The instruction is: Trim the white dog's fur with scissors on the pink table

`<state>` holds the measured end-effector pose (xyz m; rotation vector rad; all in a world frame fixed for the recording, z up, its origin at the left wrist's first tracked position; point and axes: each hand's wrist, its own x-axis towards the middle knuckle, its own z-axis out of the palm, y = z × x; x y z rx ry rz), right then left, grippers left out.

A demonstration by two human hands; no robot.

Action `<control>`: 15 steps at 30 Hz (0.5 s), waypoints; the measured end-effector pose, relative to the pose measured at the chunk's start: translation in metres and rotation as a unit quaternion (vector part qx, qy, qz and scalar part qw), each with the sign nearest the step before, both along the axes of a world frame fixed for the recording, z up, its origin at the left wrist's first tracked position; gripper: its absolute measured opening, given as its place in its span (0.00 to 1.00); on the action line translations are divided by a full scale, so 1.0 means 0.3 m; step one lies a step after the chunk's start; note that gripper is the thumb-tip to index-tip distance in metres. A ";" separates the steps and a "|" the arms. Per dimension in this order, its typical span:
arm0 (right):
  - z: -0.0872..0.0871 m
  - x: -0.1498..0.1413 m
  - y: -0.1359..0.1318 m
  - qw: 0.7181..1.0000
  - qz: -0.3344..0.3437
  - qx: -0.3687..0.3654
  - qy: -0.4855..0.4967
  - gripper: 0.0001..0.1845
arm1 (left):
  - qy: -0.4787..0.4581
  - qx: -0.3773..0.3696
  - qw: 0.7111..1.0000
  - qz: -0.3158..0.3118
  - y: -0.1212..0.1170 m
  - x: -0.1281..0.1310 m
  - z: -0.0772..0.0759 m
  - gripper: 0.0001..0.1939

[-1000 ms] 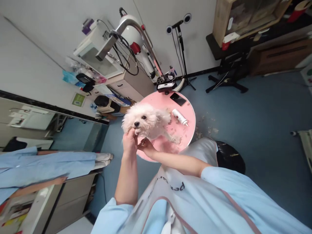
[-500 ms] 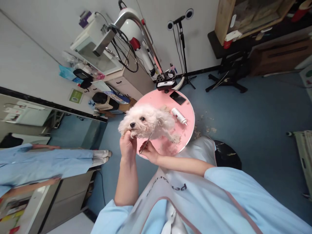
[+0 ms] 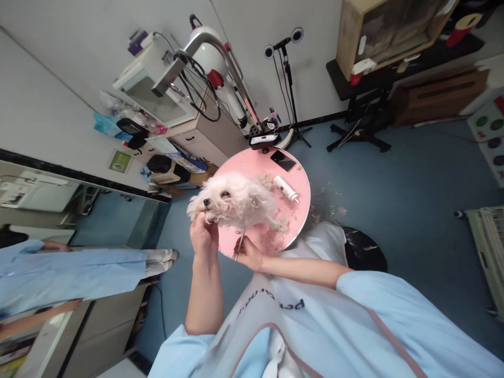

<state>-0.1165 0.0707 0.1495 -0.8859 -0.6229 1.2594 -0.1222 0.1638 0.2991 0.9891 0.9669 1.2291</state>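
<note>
A fluffy white dog is on a round pink table, its face turned toward the left. My left hand is closed on the fur under the dog's muzzle. In my right hand I grip a pair of scissors, the blades pointing up toward the fur below the dog's head. Whether the blades touch the fur I cannot tell. Loose hair clippings lie on the table around the dog's legs.
A white bottle and a black phone lie on the table. A metal arm with a tool holder rises behind it. A black stool stands at right. Another person in blue shows at far left.
My right hand and the scissors have moved slightly down, away from the dog's face, and the blades point more upright. The dog's head has turned a little left. The view has shifted slightly.
</note>
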 end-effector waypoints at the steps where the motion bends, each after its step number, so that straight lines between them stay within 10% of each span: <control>1: 0.002 0.010 0.018 1.000 -0.010 -0.004 -0.018 0.20 | -0.004 -0.004 1.000 0.001 -0.003 -0.001 0.001 0.10; 15: -0.024 0.082 -0.008 0.975 -0.033 -0.041 -0.216 0.18 | -0.041 0.003 0.999 -0.012 0.006 -0.059 -0.029 0.08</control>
